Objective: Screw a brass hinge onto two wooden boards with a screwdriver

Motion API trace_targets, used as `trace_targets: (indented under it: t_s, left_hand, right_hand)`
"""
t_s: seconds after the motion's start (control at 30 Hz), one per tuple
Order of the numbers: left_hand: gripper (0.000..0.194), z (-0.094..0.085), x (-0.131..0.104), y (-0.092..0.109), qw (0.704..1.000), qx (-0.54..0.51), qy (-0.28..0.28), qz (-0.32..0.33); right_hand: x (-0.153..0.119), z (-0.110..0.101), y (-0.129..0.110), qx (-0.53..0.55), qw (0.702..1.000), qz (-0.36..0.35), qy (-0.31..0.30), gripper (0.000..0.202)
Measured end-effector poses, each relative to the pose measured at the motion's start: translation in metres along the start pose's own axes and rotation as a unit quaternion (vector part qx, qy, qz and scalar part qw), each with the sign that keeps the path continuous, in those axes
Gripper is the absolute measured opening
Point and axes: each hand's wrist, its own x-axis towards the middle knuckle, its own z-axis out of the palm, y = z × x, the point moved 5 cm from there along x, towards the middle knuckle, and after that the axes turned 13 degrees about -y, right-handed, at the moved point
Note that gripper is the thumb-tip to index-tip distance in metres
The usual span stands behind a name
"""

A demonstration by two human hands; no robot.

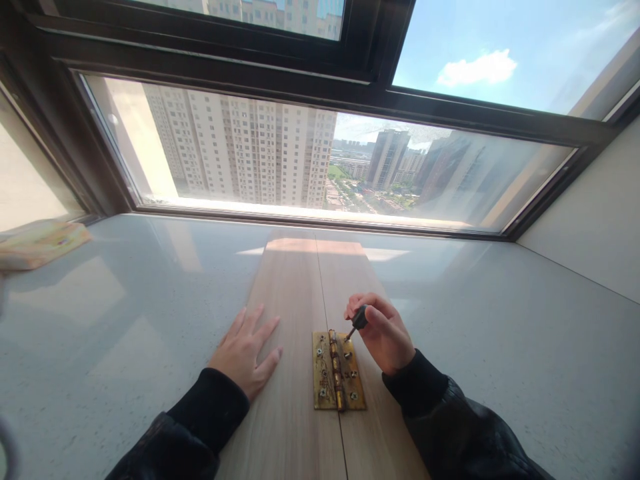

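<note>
A brass-coloured, stained hinge (337, 371) lies flat across the seam between two pale wooden boards, the left board (285, 293) and the right board (349, 280). Several screws sit in both of its leaves. My right hand (384, 331) grips a short screwdriver (360, 317) by its dark handle. The screwdriver's tip points down at the upper part of the hinge's right leaf; whether it sits in a screw head is too small to tell. With fingers spread, my left hand (249, 352) rests flat on the left board, over its left edge, apart from the hinge.
The boards lie on a glossy white speckled sill (165, 313). Beyond it stands a large window with a dark frame (320, 225). A marbled block (45, 243) lies at the far left. To the right rises a white wall (590, 207).
</note>
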Motion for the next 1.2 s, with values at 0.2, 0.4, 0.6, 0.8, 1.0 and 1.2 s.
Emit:
trace_targets:
  t_s: [0.2,0.4,0.6,0.8,1.0,1.2]
  left_hand:
    - [0.047,0.0,0.0,0.0,1.0,0.002,-0.004,0.001]
    - [0.047,0.001,0.0,-0.001,1.0,0.0,0.001,0.009]
    - [0.047,0.001,0.0,-0.001,1.0,0.002,0.0,0.005]
    - [0.047,0.0,0.0,0.0,1.0,-0.001,-0.006,0.001]
    - [0.048,0.0,0.0,0.0,1.0,-0.01,-0.011,-0.002]
    - [0.048,-0.001,0.0,0.001,1.0,0.002,-0.015,0.0]
  right_hand:
    - [0.0,-0.002,0.002,-0.012,1.0,0.026,-0.003,0.027]
    - [0.001,0.013,0.01,0.021,0.996,0.068,-0.05,0.044]
    - [-0.003,0.013,0.009,0.001,0.999,0.035,-0.036,0.049]
    - [-0.003,0.009,0.009,0.025,0.998,0.031,-0.043,0.022]
    - [0.0,0.002,0.004,-0.02,1.0,0.01,-0.018,0.032]
    - [0.002,0.01,0.013,0.047,0.996,0.066,-0.042,0.049]
